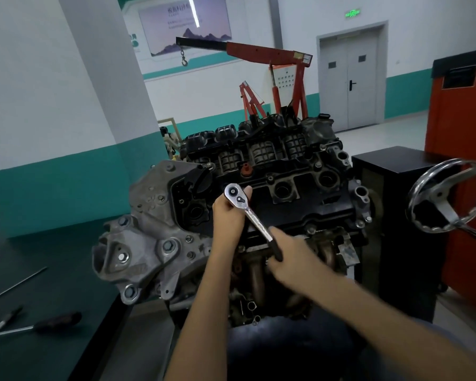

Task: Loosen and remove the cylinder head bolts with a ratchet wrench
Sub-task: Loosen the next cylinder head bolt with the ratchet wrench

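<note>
Here the ratchet wrench (254, 220) sits over the left part of the engine (308, 204), its chrome head cupped by the left hand (227, 215), fingers curled round it, while the right hand (294, 257) grips the black handle end. Rigid steel with slick chrome, it probably turns best held far out; the bolt beneath is hidden.

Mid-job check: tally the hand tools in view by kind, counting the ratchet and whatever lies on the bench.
ratchet: 1
screwdrivers: 2, on the bench, the smaller one blurred
thin rod: 1, on the bench
Total: 4
</note>
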{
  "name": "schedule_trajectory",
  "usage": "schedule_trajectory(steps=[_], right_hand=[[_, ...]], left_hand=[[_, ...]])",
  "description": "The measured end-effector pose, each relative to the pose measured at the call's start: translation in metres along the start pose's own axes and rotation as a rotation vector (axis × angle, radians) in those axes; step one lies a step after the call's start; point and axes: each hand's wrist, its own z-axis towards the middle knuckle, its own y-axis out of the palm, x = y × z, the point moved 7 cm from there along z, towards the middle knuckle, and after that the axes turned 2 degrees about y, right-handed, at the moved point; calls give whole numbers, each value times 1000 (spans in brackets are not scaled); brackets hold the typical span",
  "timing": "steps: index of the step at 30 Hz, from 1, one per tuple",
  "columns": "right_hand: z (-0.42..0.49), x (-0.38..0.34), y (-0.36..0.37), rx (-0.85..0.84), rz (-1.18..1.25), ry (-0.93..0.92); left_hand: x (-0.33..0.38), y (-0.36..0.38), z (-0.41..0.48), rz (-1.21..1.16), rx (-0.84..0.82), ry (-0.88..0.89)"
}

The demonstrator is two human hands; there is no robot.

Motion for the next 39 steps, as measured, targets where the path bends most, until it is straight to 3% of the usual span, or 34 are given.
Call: schedule_trajectory(steps=[5,9,11,17,20,24,27,29,31,34,39], right_hand=[[46,1,-82,-176,-483,-162],[56,-14,-86,-117,-644,-262],[39,-5,-72,-47,-540,-189],[-14,-13,33,121,227,87],[-11,-25,54,134,371,111],[-4,-4,-2,18,75,-1],[22,9,-65,-111,-295,-109],[45,1,-94,-87,-603,-219],[56,-8,-100,-29,-740,-287],[37,0,-76,65,-609,-209],[-12,2,3,148,56,38]], left_hand=[[16,1,5,27,-67,75],[23,-4,5,19,-117,120],[22,-2,-1,-15,-120,104],[18,5,-1,-29,27,94],[16,1,3,-5,21,91],[13,5,4,-20,-53,114],[15,8,5,-1,-73,134],[17,6,8,8,-58,140],[15,2,7,-17,-37,140],[14,1,1,-78,21,120],[14,7,1,5,99,86]])
